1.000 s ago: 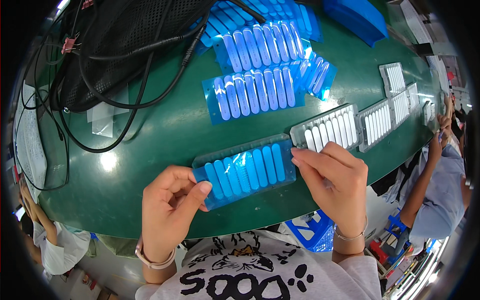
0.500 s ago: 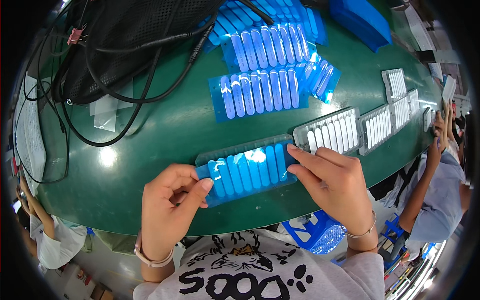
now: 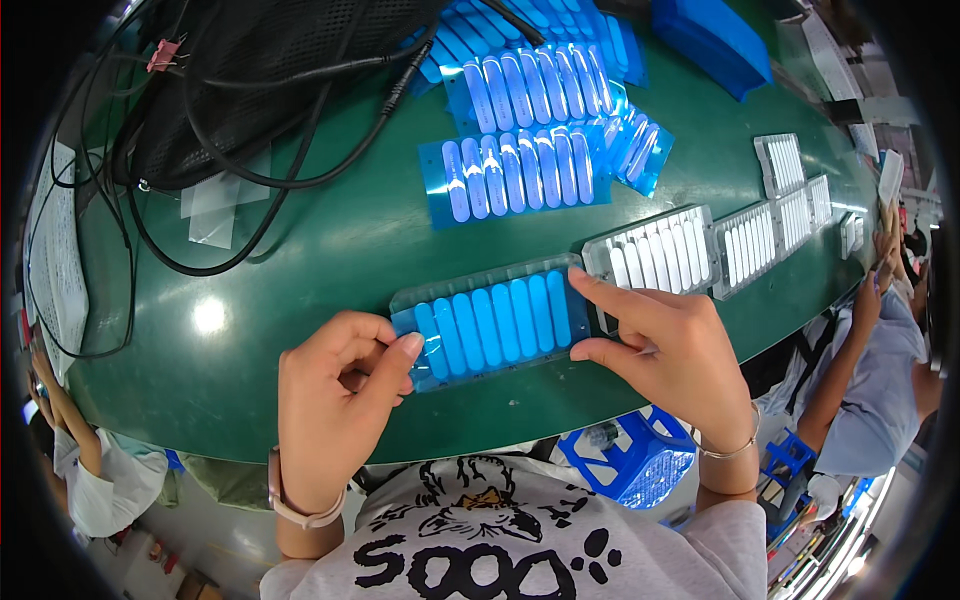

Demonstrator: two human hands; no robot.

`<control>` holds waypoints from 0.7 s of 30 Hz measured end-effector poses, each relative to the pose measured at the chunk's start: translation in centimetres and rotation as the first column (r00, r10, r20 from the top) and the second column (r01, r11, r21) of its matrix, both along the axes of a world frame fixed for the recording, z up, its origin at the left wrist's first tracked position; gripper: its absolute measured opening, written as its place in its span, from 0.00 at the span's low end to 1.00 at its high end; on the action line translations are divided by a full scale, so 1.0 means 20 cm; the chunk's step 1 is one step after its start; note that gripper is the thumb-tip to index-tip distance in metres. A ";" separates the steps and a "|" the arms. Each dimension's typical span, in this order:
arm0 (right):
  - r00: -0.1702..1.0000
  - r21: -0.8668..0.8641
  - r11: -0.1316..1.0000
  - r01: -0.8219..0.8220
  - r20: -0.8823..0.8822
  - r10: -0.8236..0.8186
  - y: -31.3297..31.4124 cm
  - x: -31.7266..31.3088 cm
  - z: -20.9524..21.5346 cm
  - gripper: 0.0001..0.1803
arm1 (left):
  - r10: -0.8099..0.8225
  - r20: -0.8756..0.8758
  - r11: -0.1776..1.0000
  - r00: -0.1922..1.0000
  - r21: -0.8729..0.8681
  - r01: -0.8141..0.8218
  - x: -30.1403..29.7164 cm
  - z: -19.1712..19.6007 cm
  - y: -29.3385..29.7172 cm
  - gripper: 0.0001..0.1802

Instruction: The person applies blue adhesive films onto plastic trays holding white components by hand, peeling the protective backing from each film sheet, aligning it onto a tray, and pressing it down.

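A blue film sheet [image 3: 497,322] with a row of long rounded strips lies over a clear grooved tray [image 3: 480,285], whose far edge shows behind it. Between thumb and bent fingers, my left hand [image 3: 340,400] pinches the sheet's left end. My right hand [image 3: 670,350] holds the right end, index fingertip on the far corner and thumb at the near corner. Just right of this tray stands another clear tray [image 3: 650,255] filled with white strips, partly behind my right hand.
More trays of white strips [image 3: 750,250] run off to the right. Blue sheets with strips [image 3: 520,175] lie beyond my hands, near a blue bin [image 3: 712,45]. A black mesh bag [image 3: 250,60] and cables occupy the far left. Co-workers [image 3: 870,370] sit on both sides.
The sheet now lies flatter over the tray and its glare is gone. My right index finger and thumb have spread wider apart along its right end. My left hand keeps its pinch.
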State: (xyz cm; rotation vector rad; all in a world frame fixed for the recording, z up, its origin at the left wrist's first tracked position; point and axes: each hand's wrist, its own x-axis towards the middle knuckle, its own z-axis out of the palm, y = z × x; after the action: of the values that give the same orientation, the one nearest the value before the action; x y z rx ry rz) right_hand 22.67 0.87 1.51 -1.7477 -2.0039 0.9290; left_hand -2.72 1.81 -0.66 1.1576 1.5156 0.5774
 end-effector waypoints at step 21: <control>0.693 0.070 0.733 -0.677 0.396 0.602 0.05 -0.22 0.00 0.32 | -0.192 0.021 0.974 0.981 -0.122 0.193 -0.07 0.03 0.09 0.11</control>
State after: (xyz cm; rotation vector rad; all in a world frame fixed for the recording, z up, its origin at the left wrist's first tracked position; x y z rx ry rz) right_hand 18.25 1.91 1.54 -1.1309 -2.9339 0.5491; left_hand -4.20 3.54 -0.12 1.1881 1.3923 0.3523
